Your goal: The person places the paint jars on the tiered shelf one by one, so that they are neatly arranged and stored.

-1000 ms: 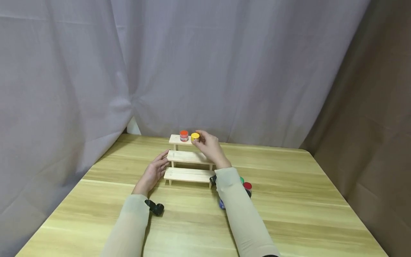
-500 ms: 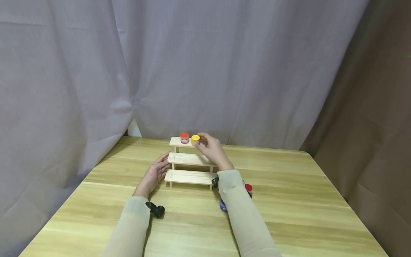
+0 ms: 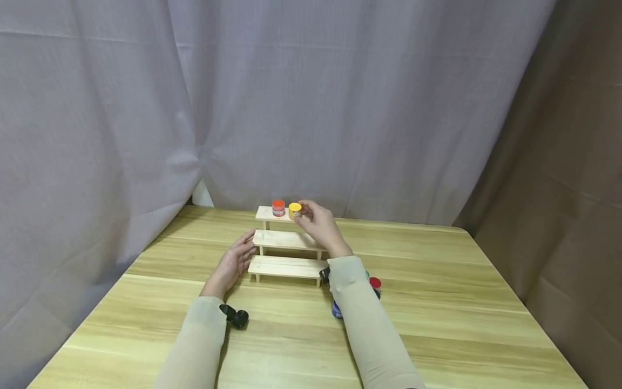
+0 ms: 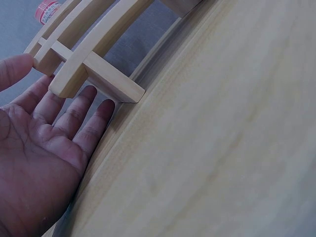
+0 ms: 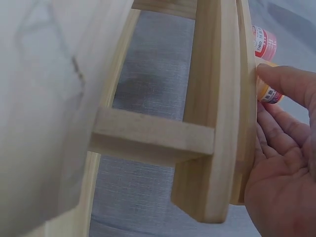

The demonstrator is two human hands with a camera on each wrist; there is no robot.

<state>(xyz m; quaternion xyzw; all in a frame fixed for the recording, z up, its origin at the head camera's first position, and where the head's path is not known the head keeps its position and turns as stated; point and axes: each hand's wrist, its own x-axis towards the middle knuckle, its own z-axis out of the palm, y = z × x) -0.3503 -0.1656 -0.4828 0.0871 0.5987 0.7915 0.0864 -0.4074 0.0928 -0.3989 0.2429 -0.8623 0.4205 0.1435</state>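
Observation:
A three-step wooden rack (image 3: 286, 267) stands on the table. On its top step sit a small jar with a red lid (image 3: 278, 208) and, to its right, a small jar with a yellow lid (image 3: 294, 211). My right hand (image 3: 320, 227) pinches the yellow jar between thumb and fingers; the right wrist view shows the thumb (image 5: 289, 81) against its side and a printed label. At the rack's left end, my left hand (image 3: 233, 265) rests with its fingers extended. In the left wrist view those fingers (image 4: 74, 116) lie along the ends of the steps.
Several more jars stand right of the rack, partly behind the right sleeve: a blue one (image 3: 337, 309) and a red-lidded one (image 3: 375, 283) show. Grey curtains (image 3: 311, 108) hang behind the table (image 3: 437, 324), and a brown one (image 3: 559, 178) at right.

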